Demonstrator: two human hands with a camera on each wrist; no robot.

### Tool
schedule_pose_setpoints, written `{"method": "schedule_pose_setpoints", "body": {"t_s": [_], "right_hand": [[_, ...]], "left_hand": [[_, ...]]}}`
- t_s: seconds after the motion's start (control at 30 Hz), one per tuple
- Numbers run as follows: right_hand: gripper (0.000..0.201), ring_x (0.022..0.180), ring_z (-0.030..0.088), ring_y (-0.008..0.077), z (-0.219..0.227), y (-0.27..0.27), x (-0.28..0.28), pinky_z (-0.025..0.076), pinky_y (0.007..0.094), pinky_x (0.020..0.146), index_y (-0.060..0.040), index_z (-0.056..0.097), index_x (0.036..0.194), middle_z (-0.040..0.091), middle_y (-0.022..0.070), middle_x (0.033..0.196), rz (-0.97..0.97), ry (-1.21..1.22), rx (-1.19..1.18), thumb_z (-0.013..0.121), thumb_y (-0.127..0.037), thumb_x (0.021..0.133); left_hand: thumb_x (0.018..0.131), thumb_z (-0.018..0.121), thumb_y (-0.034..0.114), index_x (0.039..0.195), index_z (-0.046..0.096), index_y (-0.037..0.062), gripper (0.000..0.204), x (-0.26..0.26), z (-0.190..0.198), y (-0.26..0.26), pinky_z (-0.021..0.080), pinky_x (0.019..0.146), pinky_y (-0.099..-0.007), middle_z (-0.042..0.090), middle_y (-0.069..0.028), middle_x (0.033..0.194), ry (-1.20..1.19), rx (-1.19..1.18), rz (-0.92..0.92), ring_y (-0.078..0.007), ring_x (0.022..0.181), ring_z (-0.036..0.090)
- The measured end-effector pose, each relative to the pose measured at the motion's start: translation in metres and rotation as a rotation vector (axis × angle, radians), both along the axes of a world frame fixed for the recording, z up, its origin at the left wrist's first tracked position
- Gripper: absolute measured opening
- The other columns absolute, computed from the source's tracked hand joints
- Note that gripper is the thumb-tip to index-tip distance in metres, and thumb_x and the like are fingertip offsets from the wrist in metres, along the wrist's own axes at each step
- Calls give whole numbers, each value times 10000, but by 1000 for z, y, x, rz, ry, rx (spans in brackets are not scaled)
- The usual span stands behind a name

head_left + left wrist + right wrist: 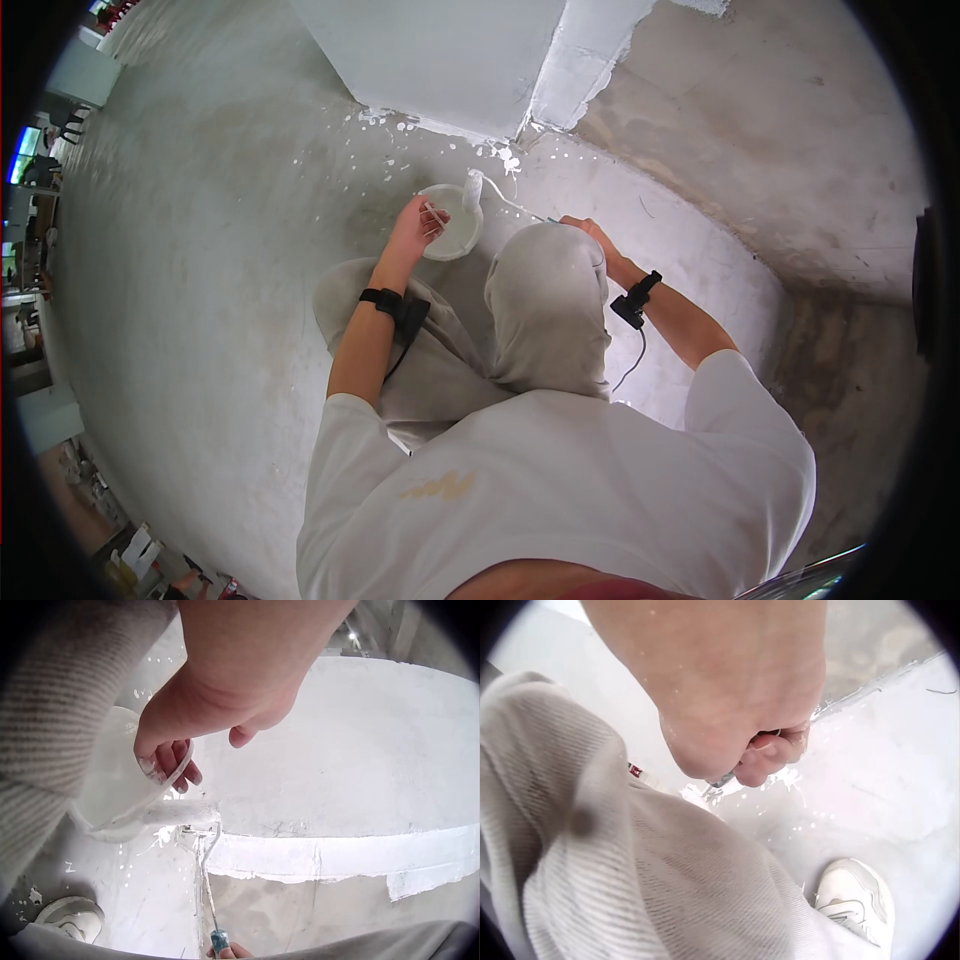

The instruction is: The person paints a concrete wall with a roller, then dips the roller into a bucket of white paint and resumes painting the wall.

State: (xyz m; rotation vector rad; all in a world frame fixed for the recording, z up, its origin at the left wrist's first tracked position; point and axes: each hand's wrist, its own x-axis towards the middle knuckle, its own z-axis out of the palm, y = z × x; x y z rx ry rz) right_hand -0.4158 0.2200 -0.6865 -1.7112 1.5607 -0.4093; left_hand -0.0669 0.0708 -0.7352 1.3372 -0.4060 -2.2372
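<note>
My left hand [420, 222] is at the rim of a round white bucket [470, 240] of pale liquid. Its fingers curl round a slim white band there, which crosses the fingers in the left wrist view. My right hand [590, 237], beside the raised knee, grips the blue-green handle [220, 941] of a paint roller. The roller's bent rod [510, 202] runs leftward to the white roller sleeve [473, 188], which lies over the bucket's right rim. In the right wrist view, my curled fingers [761, 761] hide most of the handle.
Knees [550, 300] in light corduroy trousers rise between the arms. A pale wall [440, 60] stands ahead, with a bright white painted strip [585, 60] at its corner and a bare brownish wall [760, 120] to the right. White splashes [510, 160] dot the floor. A white shoe [855, 896] stands nearby.
</note>
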Motion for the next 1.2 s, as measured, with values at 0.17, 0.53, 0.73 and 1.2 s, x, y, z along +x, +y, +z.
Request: {"method": "schedule_pose_setpoints", "body": {"t_s": [0.17,0.53,0.73,1.2], "right_hand": [[267,784,616,422,23,-4,3,495,446,680,-34,589,927,647,224,808,-140,216,24,636,-261,794],[235,746,618,399,9,-2,3,480,439,655,-46,589,914,629,205,759,-67,222,-43,602,-273,856],[359,544,488,204,9,6,-18,402,348,523,-30,597,855,544,99,640,-417,-28,102,520,-362,967],[323,465,262,28,179,0,-13,188,215,405,-61,478,907,374,-47,636,-948,-1080,-111,483,-371,997]], "left_hand": [[888,552,367,961,520,106,273,-1,4,-1,483,744,-348,657,-104,874,-24,14,14,-234,852,642],[899,531,383,957,545,83,305,-1,1,0,487,768,-359,650,-126,920,-51,15,25,-253,882,628],[886,550,409,945,529,128,289,9,-17,-2,493,755,-346,651,-83,881,40,-35,-13,-230,880,639],[898,528,346,945,524,70,280,5,-9,-1,498,783,-396,633,-138,905,-18,18,23,-297,926,629]]}}
